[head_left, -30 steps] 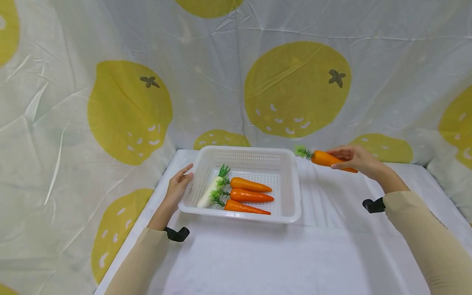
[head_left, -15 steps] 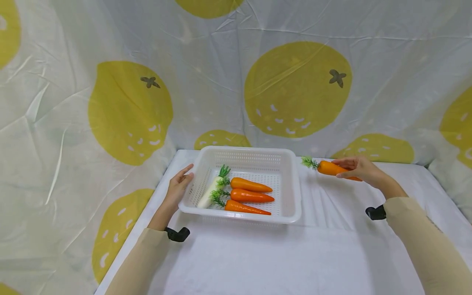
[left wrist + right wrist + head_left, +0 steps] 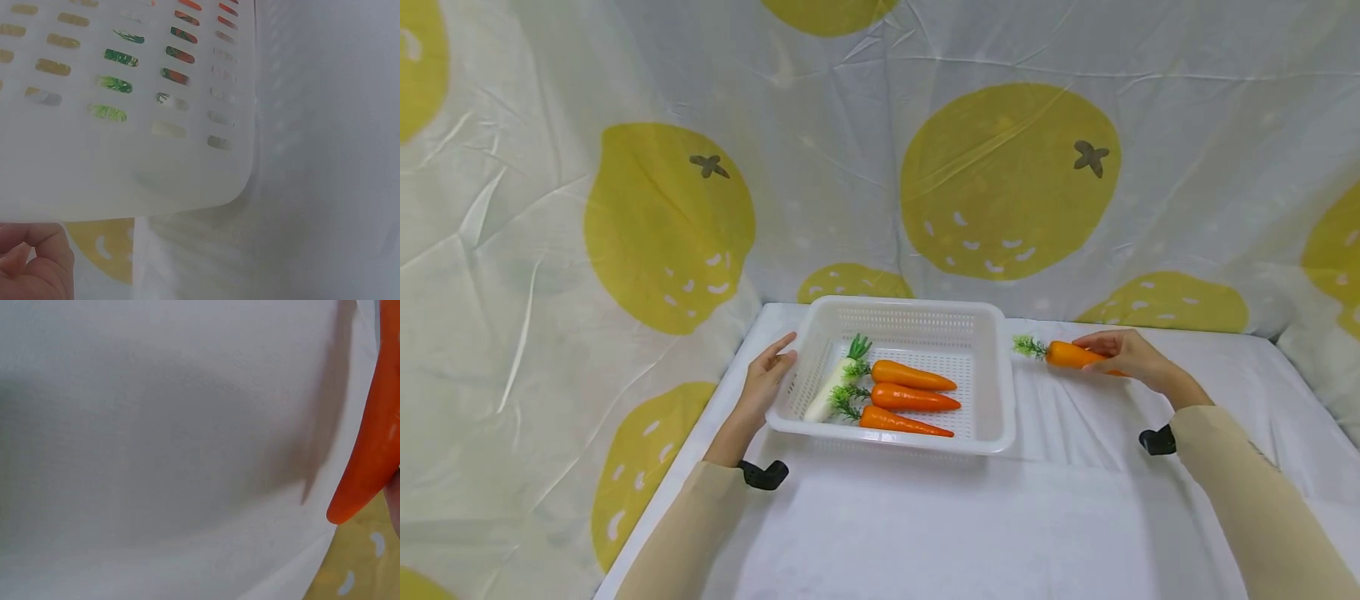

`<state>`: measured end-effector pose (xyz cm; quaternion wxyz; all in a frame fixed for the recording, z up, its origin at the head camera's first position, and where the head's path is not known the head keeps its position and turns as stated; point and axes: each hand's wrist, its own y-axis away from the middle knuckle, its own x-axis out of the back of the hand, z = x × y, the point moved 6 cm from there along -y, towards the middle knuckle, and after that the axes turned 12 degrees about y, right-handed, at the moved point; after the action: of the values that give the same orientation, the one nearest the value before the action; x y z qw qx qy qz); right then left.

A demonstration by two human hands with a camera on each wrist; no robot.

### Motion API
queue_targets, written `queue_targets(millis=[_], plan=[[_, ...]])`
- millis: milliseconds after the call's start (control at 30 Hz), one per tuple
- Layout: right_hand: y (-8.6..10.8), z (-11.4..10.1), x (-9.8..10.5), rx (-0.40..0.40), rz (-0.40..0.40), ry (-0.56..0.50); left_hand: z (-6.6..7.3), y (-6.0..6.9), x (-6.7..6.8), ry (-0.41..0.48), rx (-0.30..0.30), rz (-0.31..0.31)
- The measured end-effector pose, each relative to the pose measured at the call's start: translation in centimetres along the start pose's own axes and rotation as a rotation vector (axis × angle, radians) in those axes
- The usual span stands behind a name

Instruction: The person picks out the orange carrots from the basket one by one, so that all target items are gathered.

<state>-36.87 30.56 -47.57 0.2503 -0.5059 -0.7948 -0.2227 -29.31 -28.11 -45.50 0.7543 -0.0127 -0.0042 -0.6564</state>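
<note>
My right hand (image 3: 1123,357) pinches an orange carrot (image 3: 1066,354) with a green leafy top, low over the cloth to the right of a white basket (image 3: 1004,375). In the right wrist view, the tip of this carrot (image 3: 365,456) stands apart from its shadow. My left hand (image 3: 763,379) rests against the basket's left side, fingers extended along the rim; in the left wrist view only part of this hand (image 3: 37,265) shows. Inside the basket, a white radish (image 3: 831,387) lies slanted at the left, beside an upper carrot (image 3: 913,376), a middle carrot (image 3: 917,397) and a lower carrot (image 3: 902,421).
A white cloth (image 3: 940,525) covers the table. Behind it and at the left hangs a pale curtain (image 3: 820,167) printed with large yellow lemons. Each wrist carries a black strap mount (image 3: 763,475).
My right hand has lowered the carrot toward the cloth, after shifting slightly right and then a little back. The left hand and the basket have stayed in place.
</note>
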Motion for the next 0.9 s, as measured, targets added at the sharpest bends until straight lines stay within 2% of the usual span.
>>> queue_targets(millis=[200, 667, 800, 900], plan=[[-0.5, 0.8, -1.0, -0.017, 0.009, 0.065, -0.2, -0.2, 0.0, 0.002, -0.003, -0.001], [-1.0, 0.9, -1.9, -0.024, 0.000, 0.070, -0.1, -0.1, 0.2, -0.006, 0.026, 0.020], [-1.0, 1.0, -1.8, -0.029, 0.011, 0.102, 0.2, 0.0, 0.1, 0.020, 0.043, 0.018], [-1.0, 0.8, -1.5, -0.022, 0.014, 0.116, 1.0, 0.5, -0.3, 0.025, 0.054, 0.010]])
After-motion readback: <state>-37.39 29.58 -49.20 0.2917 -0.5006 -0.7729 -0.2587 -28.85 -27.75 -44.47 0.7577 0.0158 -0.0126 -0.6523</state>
